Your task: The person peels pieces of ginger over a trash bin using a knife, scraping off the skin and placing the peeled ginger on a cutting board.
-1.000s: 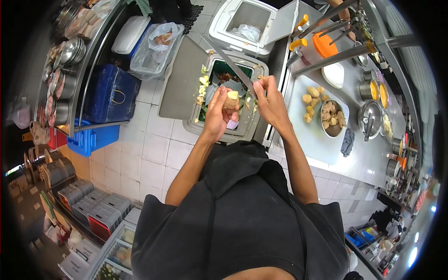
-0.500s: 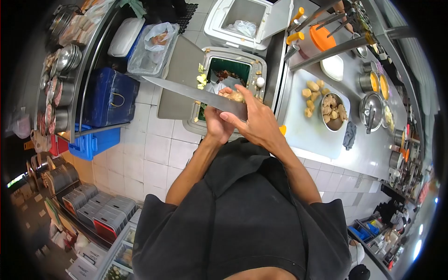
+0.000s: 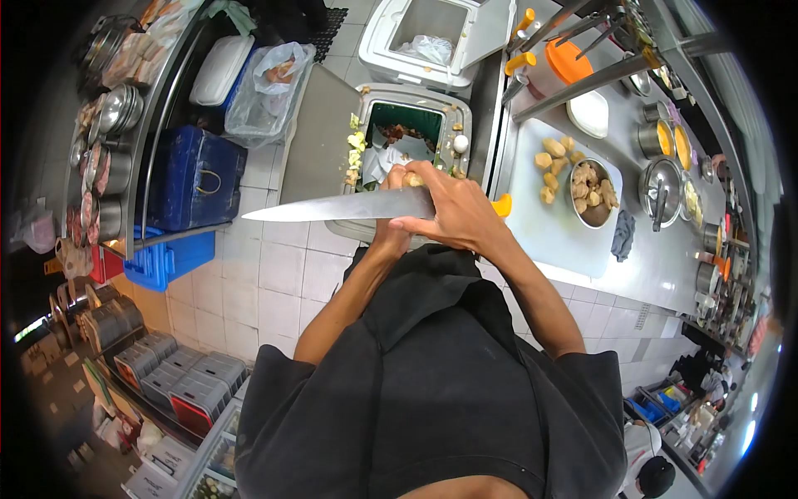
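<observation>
My right hand (image 3: 455, 208) is closed round the base of a large knife (image 3: 332, 207), whose long blade points to the left. Behind the blade, my left hand (image 3: 394, 229) holds a pale piece of ginger (image 3: 411, 180), mostly hidden by the knife and fingers. Both hands are over the near edge of an open bin (image 3: 460, 108) with scraps inside. To the right, a metal bowl of ginger (image 3: 592, 194) and several peeled pieces (image 3: 551, 166) rest on a white cutting board (image 3: 532, 233).
A second open bin (image 3: 424, 37) stands beyond the first. A grey cloth (image 3: 623, 236) lies beside the board on the steel counter (image 3: 657, 274). Blue boxes (image 3: 195, 175) are at the left. A co-worker (image 3: 648, 466) is at the lower right.
The knife has swung so its tip is lower and its blade nearly level. My right hand has turned with it, and the ginger piece is now more covered.
</observation>
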### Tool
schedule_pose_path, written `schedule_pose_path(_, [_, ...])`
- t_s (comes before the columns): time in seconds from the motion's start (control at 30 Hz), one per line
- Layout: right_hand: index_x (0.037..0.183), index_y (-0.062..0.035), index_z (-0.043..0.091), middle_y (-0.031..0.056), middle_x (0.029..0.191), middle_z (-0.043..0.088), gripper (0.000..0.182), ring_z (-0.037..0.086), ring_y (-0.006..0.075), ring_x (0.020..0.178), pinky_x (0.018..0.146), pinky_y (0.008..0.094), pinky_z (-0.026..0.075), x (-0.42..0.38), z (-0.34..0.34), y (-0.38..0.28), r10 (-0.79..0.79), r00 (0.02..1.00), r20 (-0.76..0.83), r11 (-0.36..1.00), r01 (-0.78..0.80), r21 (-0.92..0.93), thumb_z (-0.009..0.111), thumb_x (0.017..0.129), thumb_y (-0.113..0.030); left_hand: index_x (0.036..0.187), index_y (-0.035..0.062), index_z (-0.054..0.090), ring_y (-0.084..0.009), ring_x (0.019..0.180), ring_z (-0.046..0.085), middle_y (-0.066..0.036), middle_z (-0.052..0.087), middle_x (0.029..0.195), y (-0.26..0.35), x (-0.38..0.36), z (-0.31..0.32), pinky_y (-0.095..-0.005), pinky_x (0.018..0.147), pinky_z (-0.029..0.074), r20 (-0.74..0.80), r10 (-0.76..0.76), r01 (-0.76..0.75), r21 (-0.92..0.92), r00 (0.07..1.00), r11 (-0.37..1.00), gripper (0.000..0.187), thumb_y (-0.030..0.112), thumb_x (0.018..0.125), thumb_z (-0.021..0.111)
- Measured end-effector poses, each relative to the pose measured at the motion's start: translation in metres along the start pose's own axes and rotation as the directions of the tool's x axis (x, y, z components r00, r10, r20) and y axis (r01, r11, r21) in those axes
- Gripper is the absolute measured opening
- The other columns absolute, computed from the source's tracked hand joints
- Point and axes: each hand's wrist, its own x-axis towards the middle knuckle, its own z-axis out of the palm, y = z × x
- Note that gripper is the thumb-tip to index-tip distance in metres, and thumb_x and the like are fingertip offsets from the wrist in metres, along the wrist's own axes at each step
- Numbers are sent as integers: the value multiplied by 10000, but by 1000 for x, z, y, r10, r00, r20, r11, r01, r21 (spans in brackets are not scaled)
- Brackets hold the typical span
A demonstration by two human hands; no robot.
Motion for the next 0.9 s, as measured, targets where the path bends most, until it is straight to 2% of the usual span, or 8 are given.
schedule_pose_path(0.17, [1174,-40,533,211,866,656,769,650,396,773,684,447,508,3,0,8,-110,994,-10,994,110,-9,712,740,-649,1007,31,508,-107,846,556,-50,545,968,-7,-4,-1,-284,703,489,10,-26,27,-87,1000,996,251,273,1020,438])
schedule_pose_path(0.23, [1152,-41,534,205,852,651,756,649,389,772,675,443,505,3,1,8,-106,994,-11,994,106,-18,714,739,-649,1003,34,507,-127,851,545,-50,532,928,-18,-3,-4,-312,736,481,-1,169,-167,169,986,971,227,257,999,465])
schedule_pose_path(0.37, [1095,-42,537,170,822,630,733,642,367,750,645,432,494,7,4,7,-74,997,5,997,74,-22,719,731,-652,1017,32,501,-184,855,546,-81,527,923,-33,2,-10,-349,779,468,-63,225,-207,215,972,954,201,228,972,496])
schedule_pose_path(0.53, [1005,-41,534,141,794,614,732,635,357,688,592,432,486,7,2,23,-192,981,8,980,192,-51,692,724,-698,1039,35,475,-296,985,520,-131,537,1000,11,-4,-21,-405,865,423,266,293,-391,490,918,779,251,258,946,544])
schedule_pose_path(0.63, [963,-43,523,134,787,600,717,625,355,676,587,431,480,6,2,24,-216,976,19,974,216,-66,692,725,-698,1026,39,467,-309,1045,502,-123,541,1021,4,-1,-21,-421,890,408,226,51,-116,286,973,951,265,278,947,549])
schedule_pose_path(0.67, [966,-49,508,126,794,578,692,611,352,700,615,427,469,5,2,22,-178,983,44,981,181,-73,718,723,-662,1022,34,472,-314,1046,510,-142,542,1036,4,-6,-21,-426,885,408,245,172,-264,418,954,869,241,250,942,541])
schedule_pose_path(0.83, [962,-49,514,124,812,584,679,616,342,718,618,407,477,6,14,23,-133,991,-26,990,131,-43,721,725,-651,1017,26,490,-328,912,568,-155,563,976,-18,4,-16,-422,782,442,125,361,-376,475,924,796,180,162,908,536])
schedule_pose_path(0.9, [965,-48,516,124,820,588,677,618,340,726,621,404,480,9,12,29,-147,988,-35,988,146,-43,720,726,-647,943,44,495,-261,783,582,-96,559,841,-20,6,-19,-386,657,457,202,495,-506,603,845,617,98,141,930,506])
